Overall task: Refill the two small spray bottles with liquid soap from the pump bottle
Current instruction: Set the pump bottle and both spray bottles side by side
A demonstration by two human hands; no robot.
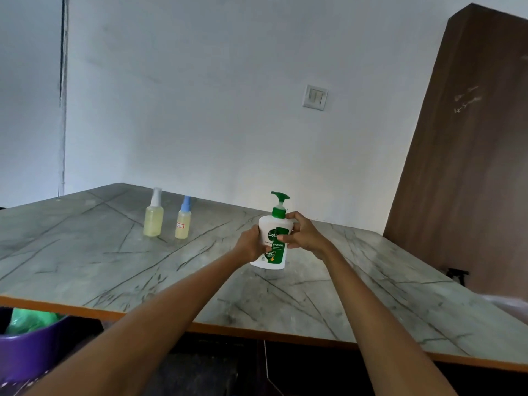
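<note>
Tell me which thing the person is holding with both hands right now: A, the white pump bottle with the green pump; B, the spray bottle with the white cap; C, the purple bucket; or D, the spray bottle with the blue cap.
A: the left hand and the right hand grip the pump bottle from either side, while both spray bottles stand apart, untouched, on the table.

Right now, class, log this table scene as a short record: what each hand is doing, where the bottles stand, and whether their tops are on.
left hand: grips pump bottle's left side
right hand: fingers curled round its neck and right side
pump bottle: white, green pump on, tilted, on table
white-topped spray bottle: upright, top on, yellowish liquid
blue-topped spray bottle: upright, top on, just right of the other
refilling: not begun
</note>
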